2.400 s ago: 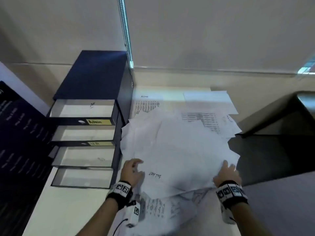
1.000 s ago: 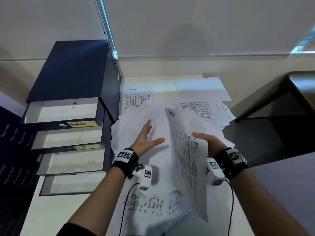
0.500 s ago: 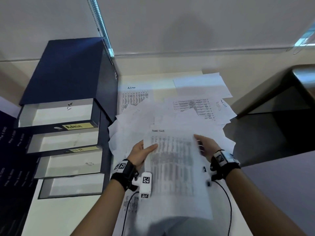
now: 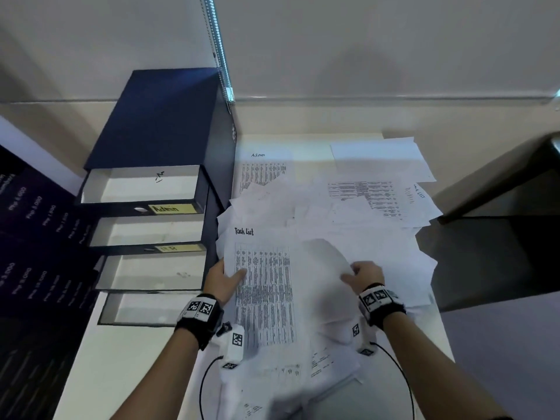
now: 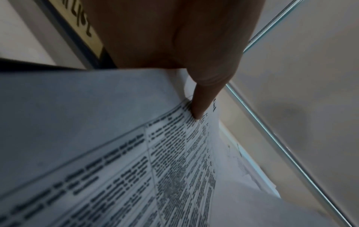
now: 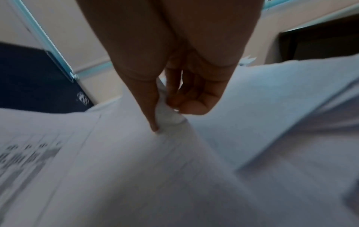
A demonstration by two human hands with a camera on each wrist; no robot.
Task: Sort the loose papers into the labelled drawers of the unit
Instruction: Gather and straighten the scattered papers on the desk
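Observation:
A printed sheet headed "Task List" (image 4: 263, 286) is held above the heap of loose papers (image 4: 348, 219). My left hand (image 4: 225, 281) pinches its left edge, thumb on the printed face (image 5: 200, 107). My right hand (image 4: 362, 275) pinches the curled right edge of a white sheet (image 6: 167, 116); whether it is the same sheet I cannot tell. The dark blue drawer unit (image 4: 157, 140) stands to the left with its drawers pulled out. The top drawer is labelled "Admin" (image 4: 172, 208); the second drawer's label (image 4: 178, 247) is unreadable. The drawers look empty.
More sheets lie spread toward the wall, one headed "Admin" (image 4: 263, 171), another with a table (image 4: 375, 198). A dark board with white print (image 4: 36, 237) leans left of the unit. A dark table (image 4: 500, 244) stands to the right. A blind chain (image 4: 219, 56) hangs behind the unit.
My right hand lifted the Task List sheet from the heap and turned it face up. My left hand took its left edge. The sheet has since moved left, toward the drawers.

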